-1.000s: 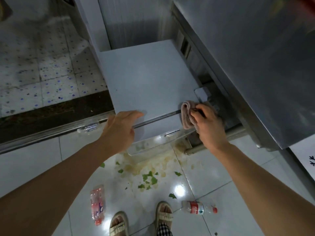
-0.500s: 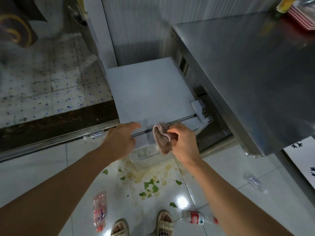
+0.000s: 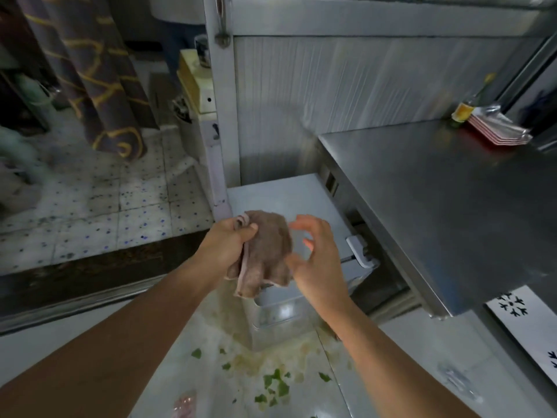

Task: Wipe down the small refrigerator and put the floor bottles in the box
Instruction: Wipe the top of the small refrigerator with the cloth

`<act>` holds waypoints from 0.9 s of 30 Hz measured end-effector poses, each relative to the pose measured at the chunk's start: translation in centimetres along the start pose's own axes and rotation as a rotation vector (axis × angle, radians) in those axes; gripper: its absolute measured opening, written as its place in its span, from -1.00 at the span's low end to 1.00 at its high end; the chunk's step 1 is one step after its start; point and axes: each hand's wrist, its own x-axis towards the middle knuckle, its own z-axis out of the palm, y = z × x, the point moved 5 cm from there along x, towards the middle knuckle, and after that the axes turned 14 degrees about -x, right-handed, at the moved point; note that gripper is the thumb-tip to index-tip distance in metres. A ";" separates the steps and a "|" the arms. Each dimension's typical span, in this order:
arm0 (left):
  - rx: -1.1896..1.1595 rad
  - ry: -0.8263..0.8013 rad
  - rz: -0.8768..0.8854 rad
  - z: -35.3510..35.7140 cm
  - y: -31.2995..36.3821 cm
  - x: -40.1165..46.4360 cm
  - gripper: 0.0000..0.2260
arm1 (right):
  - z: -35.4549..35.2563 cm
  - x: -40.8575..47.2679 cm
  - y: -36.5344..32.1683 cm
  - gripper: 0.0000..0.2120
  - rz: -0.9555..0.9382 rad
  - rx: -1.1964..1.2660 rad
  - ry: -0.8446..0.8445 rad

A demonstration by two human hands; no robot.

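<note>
The small white refrigerator [image 3: 289, 196] stands low between a white post and a steel counter, seen from above. My left hand [image 3: 229, 239] grips a brown-pink cloth [image 3: 265, 251] at its top edge, and the cloth hangs down over the fridge's front edge. Just right of the cloth is my right hand [image 3: 316, 254], fingers spread and loosely bent, holding nothing. A crushed clear bottle [image 3: 459, 383] lies on the floor at the right. At the bottom edge, part of a pinkish bottle [image 3: 184, 405] shows.
A steel counter [image 3: 452, 206] stands right of the fridge, with red plates [image 3: 497, 131] and a bottle at its far end. Green leaf scraps [image 3: 274, 384] and a yellowish spill lie on the white floor tiles. A dark threshold and speckled tiles lie left.
The cloth has passed from my right hand to my left, which left the fridge's front edge. My right hand has let go. The view has tilted upward.
</note>
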 end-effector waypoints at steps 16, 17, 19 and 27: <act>0.402 -0.043 0.307 -2.4 9.0 -4.4 -0.82 | -3.5 2.4 -5.2 -0.86 0.423 0.243 -0.081; 0.501 -0.019 0.369 -2.6 9.3 -4.4 -0.81 | -4.2 2.4 -5.6 -0.85 0.391 0.150 -0.056; 0.656 0.031 0.469 -3.1 9.9 -4.4 -0.83 | -5.1 2.5 -6.5 -0.81 0.329 0.039 -0.025; 0.562 0.164 0.508 -3.9 12.5 -4.8 -0.94 | -7.6 2.6 -10.3 -0.73 0.225 0.102 0.080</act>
